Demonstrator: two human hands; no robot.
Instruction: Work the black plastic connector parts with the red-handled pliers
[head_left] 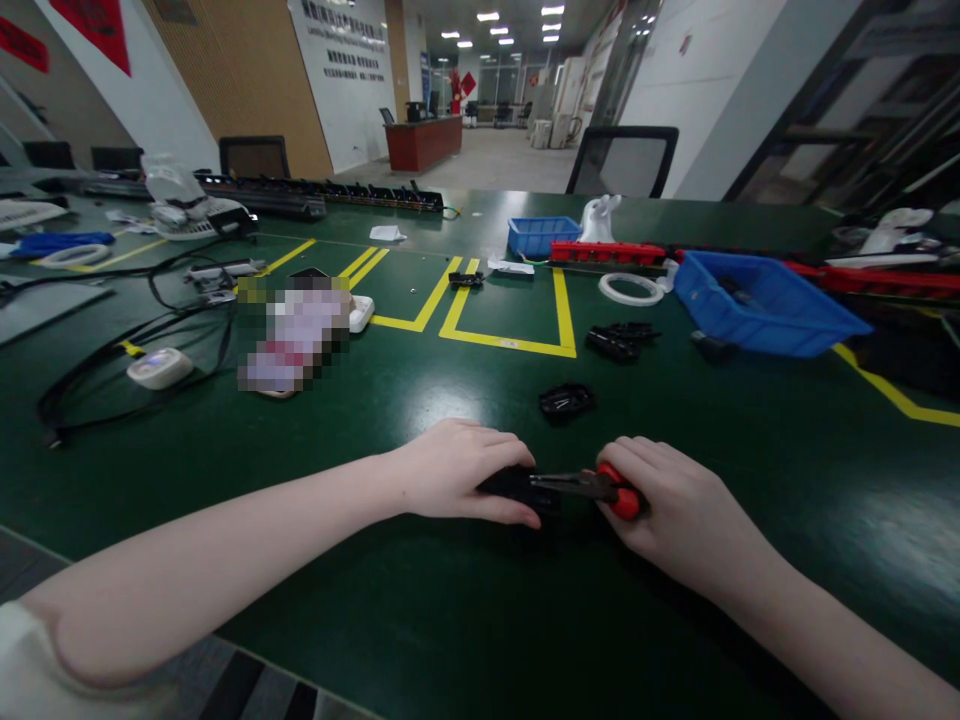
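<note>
My left hand point(469, 470) grips a small black plastic part point(514, 484) between thumb and fingers, low over the green table. My right hand point(671, 495) is closed round the red handles of long-nose pliers point(577, 485). Their metal jaws point left and meet the right end of the black part; whether they pinch it I cannot tell. Just beyond my hands lies another black plastic piece point(566, 400). Further back to the right are more black pieces point(619, 340), and a small one point(466, 280) rests by the yellow tape.
A blue bin point(765, 310) stands at the right, a smaller blue bin point(544, 235) at the back. Red strips point(607, 253) run along the far right. A white tape ring point(631, 289), a phone point(300, 335), a white device point(160, 368) and black cables point(67, 385) lie about.
</note>
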